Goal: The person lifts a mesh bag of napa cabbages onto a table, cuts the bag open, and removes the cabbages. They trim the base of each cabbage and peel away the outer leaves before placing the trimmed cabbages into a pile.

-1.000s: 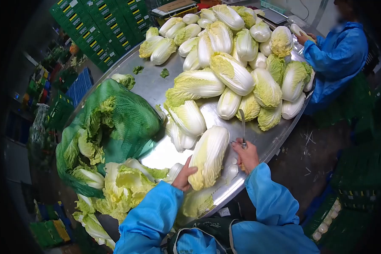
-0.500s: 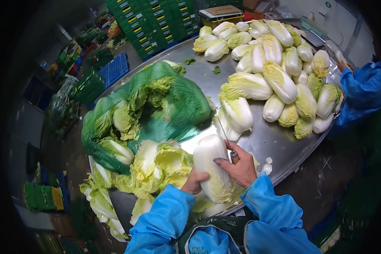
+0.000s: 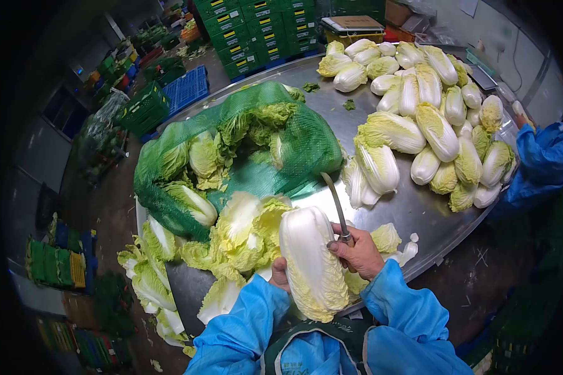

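Note:
A trimmed napa cabbage [image 3: 313, 259] stands tilted near the table's front edge, its white base up and pale yellow leaves below. My left hand [image 3: 280, 275] grips its left side, fingers mostly hidden behind it. My right hand [image 3: 359, 251] is closed around the handle of a curved knife [image 3: 336, 203], whose blade points up and away, to the right of the cabbage. Loose outer leaves [image 3: 241, 231] lie left of the cabbage. Beyond them, a green mesh bag [image 3: 300, 147] holds several cabbages.
Several cabbages [image 3: 438, 131] are piled on the metal table [image 3: 331, 103] at the right. A person in a blue sleeve [image 3: 541, 156] is at the far right edge. Green crates [image 3: 238, 37], a blue pallet [image 3: 186, 90] and a scale [image 3: 481, 78] stand beyond.
The cabbage has turned to show more of its white side. The knife blade has swung into broader view, and my right hand has shifted slightly right. The whole view has shifted too.

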Tool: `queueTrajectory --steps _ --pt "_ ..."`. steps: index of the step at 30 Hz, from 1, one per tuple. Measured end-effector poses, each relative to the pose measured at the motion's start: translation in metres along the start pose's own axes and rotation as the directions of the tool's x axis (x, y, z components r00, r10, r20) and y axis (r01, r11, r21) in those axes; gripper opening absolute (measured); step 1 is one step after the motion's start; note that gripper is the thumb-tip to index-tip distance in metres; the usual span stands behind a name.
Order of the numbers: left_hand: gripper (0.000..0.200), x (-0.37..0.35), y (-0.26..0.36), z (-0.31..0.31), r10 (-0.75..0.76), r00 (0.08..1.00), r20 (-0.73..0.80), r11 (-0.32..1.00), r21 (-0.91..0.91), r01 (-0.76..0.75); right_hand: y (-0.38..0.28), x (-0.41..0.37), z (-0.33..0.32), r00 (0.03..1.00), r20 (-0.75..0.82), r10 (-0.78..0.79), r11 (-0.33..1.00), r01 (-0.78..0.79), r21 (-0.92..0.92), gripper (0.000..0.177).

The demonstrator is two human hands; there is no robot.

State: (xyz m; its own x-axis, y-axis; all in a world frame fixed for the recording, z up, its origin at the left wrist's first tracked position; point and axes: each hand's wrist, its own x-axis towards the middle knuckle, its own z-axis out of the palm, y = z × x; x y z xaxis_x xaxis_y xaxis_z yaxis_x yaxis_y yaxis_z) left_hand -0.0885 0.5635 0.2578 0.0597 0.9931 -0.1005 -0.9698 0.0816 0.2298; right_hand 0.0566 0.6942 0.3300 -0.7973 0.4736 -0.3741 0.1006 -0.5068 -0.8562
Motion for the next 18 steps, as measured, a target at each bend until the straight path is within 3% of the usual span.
queueTrajectory --steps 4,6,8,9,16,18 --pt "0.087 -0.008 0.005 -0.008 0.021 0.999 -0.043 1.000 0.012 -0.021 0.005 -0.001 0.014 0.996 -0.053 -0.071 0.997 0.073 0.033 0.055" --pt "0.087 -0.011 0.008 -0.014 0.025 0.999 -0.048 1.000 0.013 -0.024 0.003 -0.002 0.017 0.984 -0.081 -0.160 0.985 0.153 -0.080 0.055" --pt "0.087 -0.015 0.011 -0.020 0.065 0.994 -0.083 0.977 0.210 -0.046 0.014 0.000 0.022 0.969 -0.084 -0.231 0.971 0.224 -0.081 0.054" --pt "0.087 -0.017 0.011 -0.022 0.068 0.994 -0.081 0.977 0.210 -0.050 0.018 0.000 0.024 0.951 -0.084 -0.299 0.953 0.292 -0.079 0.054" --pt "0.082 -0.011 -0.002 -0.017 0.163 0.983 -0.079 0.973 0.178 -0.147 0.016 0.001 0.028 0.917 -0.104 -0.385 0.896 0.344 -0.282 0.054" --pt "0.078 -0.005 -0.007 -0.008 0.221 0.968 -0.115 0.964 0.178 -0.199 0.026 0.004 0.020 0.743 -0.133 -0.656 0.619 0.428 -0.658 0.053"
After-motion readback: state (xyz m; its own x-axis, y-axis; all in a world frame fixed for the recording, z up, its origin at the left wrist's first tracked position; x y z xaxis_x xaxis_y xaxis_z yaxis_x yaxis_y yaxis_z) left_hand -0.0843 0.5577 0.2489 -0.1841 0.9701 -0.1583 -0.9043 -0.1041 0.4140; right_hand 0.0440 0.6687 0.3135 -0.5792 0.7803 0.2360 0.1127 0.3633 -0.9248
